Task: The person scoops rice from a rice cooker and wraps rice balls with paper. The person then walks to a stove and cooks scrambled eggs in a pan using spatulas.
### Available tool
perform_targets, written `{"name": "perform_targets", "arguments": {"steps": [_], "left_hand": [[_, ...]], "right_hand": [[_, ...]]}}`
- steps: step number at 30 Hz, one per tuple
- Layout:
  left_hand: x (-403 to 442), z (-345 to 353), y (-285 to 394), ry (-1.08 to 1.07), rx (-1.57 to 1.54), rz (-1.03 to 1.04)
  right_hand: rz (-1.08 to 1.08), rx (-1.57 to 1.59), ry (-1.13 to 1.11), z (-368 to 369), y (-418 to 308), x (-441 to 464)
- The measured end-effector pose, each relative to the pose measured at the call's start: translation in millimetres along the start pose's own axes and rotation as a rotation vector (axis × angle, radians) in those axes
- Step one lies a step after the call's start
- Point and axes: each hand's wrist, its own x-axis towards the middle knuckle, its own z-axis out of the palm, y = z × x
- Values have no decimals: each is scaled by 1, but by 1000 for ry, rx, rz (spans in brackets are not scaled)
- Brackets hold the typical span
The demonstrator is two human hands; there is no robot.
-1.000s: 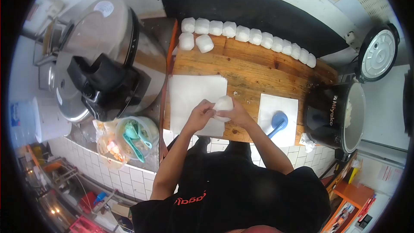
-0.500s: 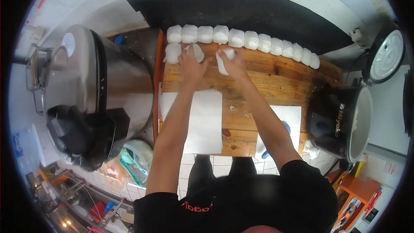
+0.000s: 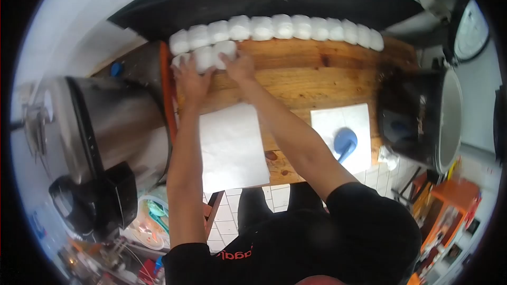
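Short near row: three bundles at the far left of the brown wooden table (image 3: 296, 76), just on the near side of a long curved row of white paper-wrapped bundles (image 3: 261, 28). Close side-by-side placement presumably lets neighbours brace one another.

Left hand (image 3: 194, 78): fingers spread apart over the near row's left part, likely to steady it. Right hand (image 3: 240, 67): thumb and fingers touch the white, rounded, paper-wrapped bundle (image 3: 225, 49) at that row's right end; blur, cannot tell whether they clamp it or only press.

White rectangular paper stack (image 3: 232, 148) lies near left, below the forearms, probably for easy reach. Blue rounded scoop (image 3: 346, 141) rests on a white paper sheet (image 3: 359, 119), near right, presumably to keep it off bare wood.
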Motion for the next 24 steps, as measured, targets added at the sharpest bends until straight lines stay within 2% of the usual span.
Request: {"name": "perform_targets", "arguments": {"steps": [3,5,7,8,9,10,11,12,13,14,15,16,18,20,23,24], "left_hand": [[3,8,-11,59,12,86],[-9,15,15,147,-63,137],[-35,1,52,257,-194,125],[-54,21,58,330,-261,218],[-85,26,85,282,-503,232],[-123,34,115,280,-526,359],[-165,21,156,-3,-613,284],[-207,26,184,-226,-741,285],[-244,15,219,-356,-737,361],[-279,23,241,-345,-677,468],[-305,33,261,-528,-502,490],[-323,46,275,-708,-320,505],[-353,87,278,-612,-507,303],[-365,91,287,-574,-665,143],[-346,47,292,-618,-830,-29],[-335,35,291,-523,-770,11]], "right_hand": [[100,234,-75,-30,-12,-27],[243,310,-234,-96,-31,-80],[213,287,-251,-147,1,-137],[233,209,-241,-185,9,-172],[134,252,-199,-225,22,-204],[188,144,-139,-262,32,-234],[314,112,-53,-284,85,-267],[358,172,70,-318,101,-296],[364,106,160,-349,114,-317],[398,-46,196,-376,128,-331],[425,-195,234,-397,140,-335],[314,-276,185,-410,149,-331],[111,-430,79,-432,169,-325],[-85,-568,-183,-453,187,-309],[-370,-782,-488,-470,197,-292],[-478,-850,-581,-472,204,-287]]}}
